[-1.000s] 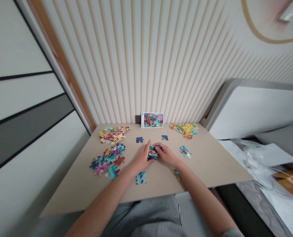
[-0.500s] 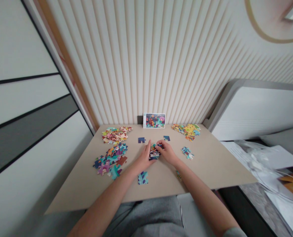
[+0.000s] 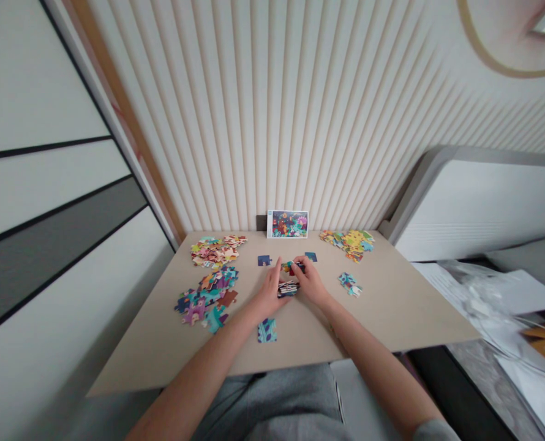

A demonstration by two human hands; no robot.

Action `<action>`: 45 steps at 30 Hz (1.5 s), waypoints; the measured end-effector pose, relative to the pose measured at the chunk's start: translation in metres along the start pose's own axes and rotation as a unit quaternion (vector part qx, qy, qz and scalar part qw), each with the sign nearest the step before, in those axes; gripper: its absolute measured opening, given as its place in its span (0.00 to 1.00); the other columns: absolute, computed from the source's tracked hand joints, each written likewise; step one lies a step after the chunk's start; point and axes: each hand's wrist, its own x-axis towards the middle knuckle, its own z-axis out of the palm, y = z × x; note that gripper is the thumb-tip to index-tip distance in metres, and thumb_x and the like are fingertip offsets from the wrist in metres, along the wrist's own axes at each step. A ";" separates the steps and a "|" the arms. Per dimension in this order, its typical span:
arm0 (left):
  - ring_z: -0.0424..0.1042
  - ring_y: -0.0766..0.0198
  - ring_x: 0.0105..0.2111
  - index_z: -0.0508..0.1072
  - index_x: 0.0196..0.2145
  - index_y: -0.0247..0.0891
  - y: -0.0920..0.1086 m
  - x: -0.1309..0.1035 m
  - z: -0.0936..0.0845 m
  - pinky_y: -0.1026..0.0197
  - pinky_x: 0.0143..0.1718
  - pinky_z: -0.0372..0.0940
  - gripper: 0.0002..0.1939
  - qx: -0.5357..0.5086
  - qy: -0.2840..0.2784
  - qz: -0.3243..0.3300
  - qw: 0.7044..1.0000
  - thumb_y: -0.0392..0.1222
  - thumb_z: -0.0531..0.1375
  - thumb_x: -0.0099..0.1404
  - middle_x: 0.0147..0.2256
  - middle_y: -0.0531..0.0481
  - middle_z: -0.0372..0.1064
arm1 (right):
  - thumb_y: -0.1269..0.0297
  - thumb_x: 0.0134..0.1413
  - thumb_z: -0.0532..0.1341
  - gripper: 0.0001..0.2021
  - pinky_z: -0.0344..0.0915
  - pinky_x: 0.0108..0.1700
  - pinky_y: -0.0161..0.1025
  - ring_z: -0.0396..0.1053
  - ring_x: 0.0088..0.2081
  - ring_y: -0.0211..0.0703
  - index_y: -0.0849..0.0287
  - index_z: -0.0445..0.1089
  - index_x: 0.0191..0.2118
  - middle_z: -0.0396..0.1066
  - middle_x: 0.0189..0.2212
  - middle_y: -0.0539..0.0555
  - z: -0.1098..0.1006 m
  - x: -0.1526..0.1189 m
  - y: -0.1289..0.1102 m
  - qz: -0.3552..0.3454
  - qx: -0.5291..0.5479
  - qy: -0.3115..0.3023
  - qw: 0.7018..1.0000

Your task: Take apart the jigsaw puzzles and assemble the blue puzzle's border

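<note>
My left hand (image 3: 269, 291) is wrapped around the side of a stack of jigsaw puzzle pieces (image 3: 288, 289), whose pale edges face up. Just above that stack, my right hand (image 3: 311, 283) pinches some puzzle pieces (image 3: 286, 267) with red and yellow on them; how many I cannot tell. Beyond my hands lie two dark blue pieces, one at the left (image 3: 264, 260) and one at the right (image 3: 310, 257). Closer to me, near my left forearm, is a turquoise piece with purple spots (image 3: 267, 331).
A picture card (image 3: 288, 225) leans against the ribbed wall. Heaps of pieces lie at the back left (image 3: 217, 250), front left (image 3: 208, 297) and back right (image 3: 353, 242) of the table (image 3: 392, 318). A few blue-white pieces (image 3: 349, 283) rest right of my right hand.
My right hand has lifted some puzzle pieces off the stack and moved them slightly away from me. My left hand stays on the stack.
</note>
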 end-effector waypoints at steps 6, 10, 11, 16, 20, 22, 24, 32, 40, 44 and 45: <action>0.60 0.43 0.62 0.30 0.72 0.45 0.003 0.001 -0.002 0.39 0.61 0.59 0.63 0.023 0.005 -0.011 1.000 0.33 0.70 0.54 0.63 0.33 0.54 | 0.40 0.63 0.55 0.20 0.66 0.38 0.37 0.66 0.34 0.40 0.55 0.63 0.41 0.67 0.32 0.48 0.010 -0.009 0.003 0.063 0.083 -0.099 0.990; 0.63 0.45 0.61 0.30 0.72 0.43 0.000 0.002 -0.002 0.41 0.60 0.61 0.59 0.015 -0.014 -0.019 1.000 0.33 0.67 0.59 0.63 0.33 0.57 | 0.43 0.68 0.48 0.23 0.67 0.50 0.43 0.70 0.43 0.44 0.57 0.69 0.45 0.73 0.41 0.53 0.007 -0.013 -0.007 0.020 -0.002 -0.140 0.990; 0.63 0.46 0.61 0.30 0.72 0.43 -0.001 0.003 -0.002 0.41 0.60 0.61 0.58 0.014 -0.011 -0.016 1.000 0.33 0.66 0.59 0.63 0.33 0.57 | 0.44 0.70 0.47 0.23 0.66 0.53 0.44 0.70 0.47 0.45 0.57 0.70 0.49 0.74 0.44 0.55 0.006 -0.014 -0.011 -0.002 -0.035 -0.139 0.990; 0.58 0.47 0.64 0.29 0.72 0.43 -0.005 0.004 0.000 0.41 0.62 0.58 0.57 0.012 0.008 0.019 1.000 0.30 0.64 0.58 0.66 0.33 0.52 | 0.51 0.71 0.47 0.25 0.55 0.65 0.52 0.60 0.63 0.51 0.53 0.59 0.67 0.64 0.62 0.60 0.003 -0.027 -0.020 -0.097 -0.238 -0.131 0.957; 0.61 0.47 0.62 0.28 0.72 0.41 -0.005 0.004 0.002 0.41 0.60 0.61 0.59 0.007 0.005 -0.008 1.000 0.33 0.65 0.58 0.64 0.33 0.56 | 0.50 0.71 0.47 0.28 0.50 0.68 0.54 0.54 0.68 0.52 0.54 0.53 0.70 0.56 0.68 0.60 -0.004 -0.034 -0.013 -0.065 -0.295 -0.120 0.946; 0.63 0.45 0.61 0.28 0.72 0.40 -0.004 0.004 0.003 0.41 0.59 0.62 0.60 0.007 -0.004 -0.023 1.000 0.37 0.67 0.58 0.63 0.32 0.58 | 0.47 0.71 0.45 0.30 0.49 0.69 0.53 0.55 0.68 0.51 0.57 0.53 0.71 0.56 0.68 0.61 -0.010 -0.033 -0.005 -0.024 -0.267 -0.106 0.958; 0.62 0.45 0.62 0.29 0.72 0.42 -0.003 0.005 0.003 0.41 0.60 0.62 0.61 0.013 -0.011 -0.023 1.000 0.39 0.68 0.58 0.65 0.32 0.54 | 0.44 0.70 0.44 0.33 0.49 0.70 0.53 0.55 0.68 0.50 0.59 0.54 0.70 0.57 0.68 0.62 -0.017 -0.031 0.001 0.020 -0.222 -0.103 0.970; 0.68 0.50 0.56 0.30 0.72 0.45 0.000 0.005 -0.002 0.45 0.56 0.65 0.56 -0.014 -0.035 -0.013 0.999 0.39 0.65 0.61 0.58 0.38 0.64 | 0.47 0.66 0.56 0.27 0.60 0.63 0.51 0.67 0.59 0.50 0.55 0.61 0.65 0.68 0.60 0.59 -0.028 -0.037 -0.019 -0.030 -0.136 -0.190 0.972; 0.65 0.52 0.53 0.29 0.72 0.46 0.005 0.005 -0.007 0.42 0.59 0.62 0.59 0.002 -0.047 0.031 0.998 0.34 0.66 0.57 0.53 0.42 0.60 | 0.62 0.60 0.64 0.22 0.63 0.58 0.47 0.69 0.53 0.50 0.54 0.66 0.59 0.72 0.53 0.58 -0.019 -0.042 -0.032 -0.086 -0.222 -0.180 0.955; 0.64 0.52 0.57 0.30 0.72 0.48 0.013 0.001 -0.012 0.43 0.61 0.60 0.58 0.001 -0.062 0.035 0.997 0.36 0.66 0.59 0.57 0.40 0.58 | 0.60 0.60 0.63 0.18 0.66 0.47 0.43 0.73 0.42 0.48 0.55 0.69 0.54 0.76 0.44 0.55 -0.031 -0.041 -0.031 -0.031 -0.263 -0.123 0.956; 0.64 0.52 0.58 0.31 0.72 0.48 0.014 0.000 -0.014 0.43 0.61 0.60 0.56 0.005 -0.063 0.035 0.997 0.36 0.65 0.60 0.58 0.40 0.58 | 0.58 0.60 0.63 0.18 0.66 0.44 0.42 0.73 0.39 0.47 0.55 0.69 0.53 0.77 0.42 0.55 -0.039 -0.041 -0.029 -0.010 -0.274 -0.096 0.957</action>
